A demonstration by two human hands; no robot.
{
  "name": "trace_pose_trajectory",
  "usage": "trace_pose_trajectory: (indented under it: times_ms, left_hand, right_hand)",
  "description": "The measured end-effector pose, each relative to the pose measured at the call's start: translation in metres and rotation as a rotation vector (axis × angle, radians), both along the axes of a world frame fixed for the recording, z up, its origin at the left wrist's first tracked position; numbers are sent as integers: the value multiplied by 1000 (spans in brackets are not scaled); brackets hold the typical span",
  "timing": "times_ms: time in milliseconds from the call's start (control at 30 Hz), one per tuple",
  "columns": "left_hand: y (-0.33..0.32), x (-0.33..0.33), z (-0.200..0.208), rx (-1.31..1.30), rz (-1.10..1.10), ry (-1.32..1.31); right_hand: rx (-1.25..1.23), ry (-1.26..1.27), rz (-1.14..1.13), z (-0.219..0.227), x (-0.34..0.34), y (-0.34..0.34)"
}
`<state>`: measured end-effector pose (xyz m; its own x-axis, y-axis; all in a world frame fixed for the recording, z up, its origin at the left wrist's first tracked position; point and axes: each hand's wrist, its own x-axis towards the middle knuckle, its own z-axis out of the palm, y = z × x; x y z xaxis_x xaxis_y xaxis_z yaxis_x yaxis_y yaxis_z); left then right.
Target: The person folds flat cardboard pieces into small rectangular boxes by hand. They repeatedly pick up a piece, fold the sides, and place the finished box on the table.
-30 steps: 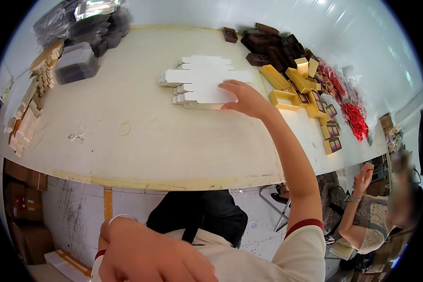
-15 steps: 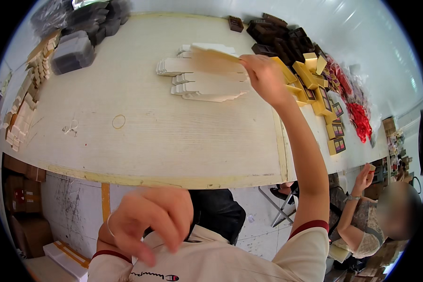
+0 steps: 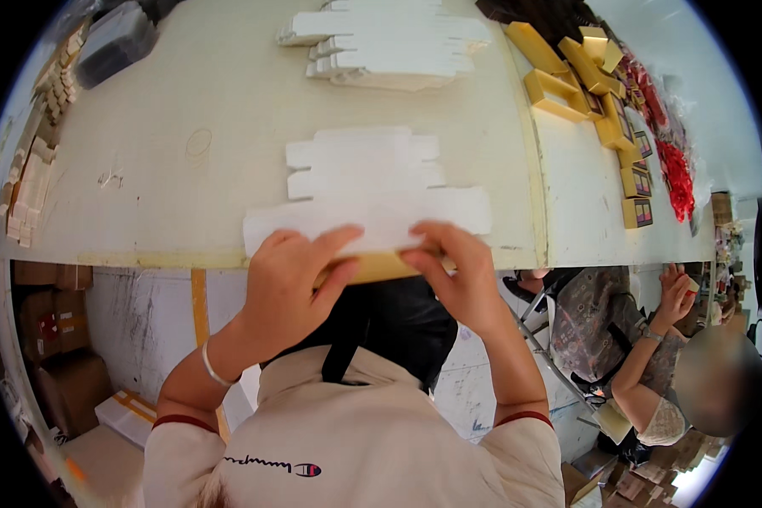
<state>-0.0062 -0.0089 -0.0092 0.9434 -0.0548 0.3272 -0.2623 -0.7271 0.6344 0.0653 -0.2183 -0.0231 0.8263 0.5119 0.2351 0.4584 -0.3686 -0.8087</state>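
A flat cardboard box blank (image 3: pixel 366 195), white on its upper face, lies at the table's near edge. Its front flap hangs past the edge and shows gold. My left hand (image 3: pixel 289 279) pinches the left part of that flap between thumb and fingers. My right hand (image 3: pixel 455 273) grips the flap's right part the same way, thumb below and fingers on top. Beyond the blank, a stack of similar white box blanks (image 3: pixel 394 52) lies flat on the table.
Gold boxes (image 3: pixel 559 95) stand at the right, beside red shredded filler (image 3: pixel 676 182). Clear plastic covers (image 3: pixel 117 49) are stacked far left, above folded cardboard pieces (image 3: pixel 34 190). A rubber band (image 3: pixel 199 142) lies left of the blank. A seated person (image 3: pixel 648 372) works at the right.
My right hand has brought one blank from the stack to the near edge. My left hand has risen from below the edge onto it. The view has shifted.
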Motion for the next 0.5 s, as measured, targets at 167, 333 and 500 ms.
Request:
trace_pose_trajectory:
  times_ms: [167, 333, 500]
  left_hand:
    - [-4, 5, -6, 372, 22, -308]
    - [-3, -8, -18, 290, -126, -282]
    - [3, 10, -5, 189, -161, -75]
  right_hand:
    - [-243, -742, 136, -5, 0, -2]
    - [-281, -755, 178, -15, -9, -4]
    - [-381, -491, 152, 10, -9, 8]
